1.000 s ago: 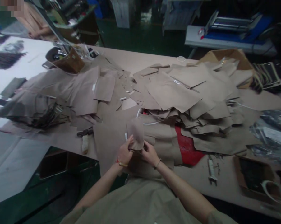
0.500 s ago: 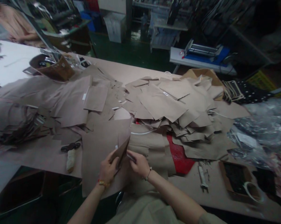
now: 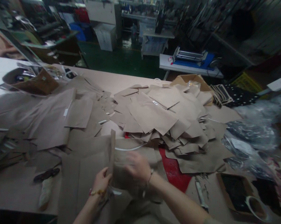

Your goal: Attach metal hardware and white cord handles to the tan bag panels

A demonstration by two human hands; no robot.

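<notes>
Brown fabric pinched by fingers of left hand; right hand blurred, fingers parted.

The held cloth is dull grey-brown; the pile is a paler, plain tan. The sheet is vivid red, the curved strip white. The floor is dark green, the roller machine blue and silver, the crate yellow, the dotted cloth black with white spots. The tray is brown, the left bracelet golden yellow.
</notes>
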